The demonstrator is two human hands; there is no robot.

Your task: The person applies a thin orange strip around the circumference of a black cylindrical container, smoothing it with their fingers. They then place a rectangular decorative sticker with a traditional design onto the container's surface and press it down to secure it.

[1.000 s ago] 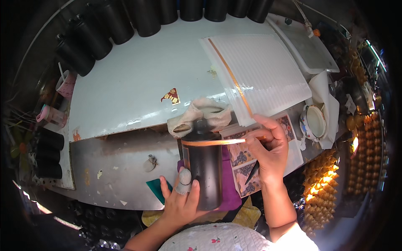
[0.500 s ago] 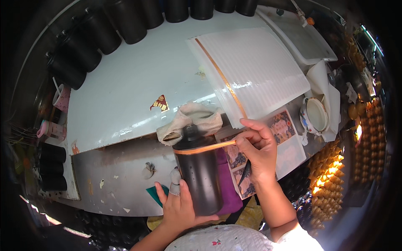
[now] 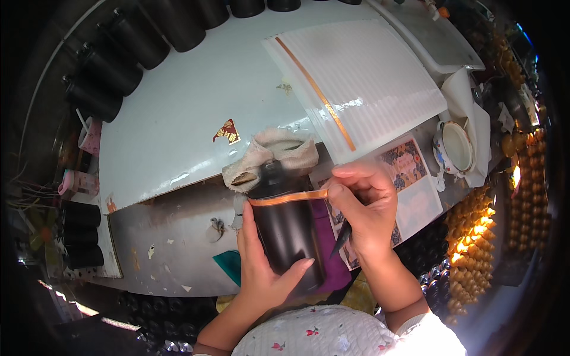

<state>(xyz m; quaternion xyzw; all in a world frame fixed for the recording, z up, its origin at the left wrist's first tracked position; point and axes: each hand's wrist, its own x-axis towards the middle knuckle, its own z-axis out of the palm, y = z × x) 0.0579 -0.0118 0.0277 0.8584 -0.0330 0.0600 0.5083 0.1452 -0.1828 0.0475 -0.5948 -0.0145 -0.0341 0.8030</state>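
Observation:
A matte black bottle (image 3: 289, 234) with a narrow neck lies tilted in front of me, its neck against a crumpled beige cloth (image 3: 294, 153). My left hand (image 3: 264, 261) grips its left side, thumb across the front, one finger wrapped in something whitish. A shiny copper-coloured strip (image 3: 285, 199) runs across the bottle just below the shoulder. My right hand (image 3: 368, 207) pinches the strip's right end between thumb and forefinger. From under that hand a dark pointed tool (image 3: 341, 237) sticks out. Purple cloth (image 3: 323, 237) lies beside the bottle.
Ahead, a translucent white sheet (image 3: 380, 89) carries another copper strip (image 3: 314, 92). Printed floral sheets (image 3: 409, 166) and an enamel bowl (image 3: 457, 148) lie to the right. Black bottles (image 3: 110, 68) line the table's far and left edges. A red-gold scrap (image 3: 227, 132) rests on the white board.
My left hand has shifted up along the bottle, its thumb now on the front. The strip's right end lies nearer the bottle, with my right hand still pinching it. The view has shifted slightly.

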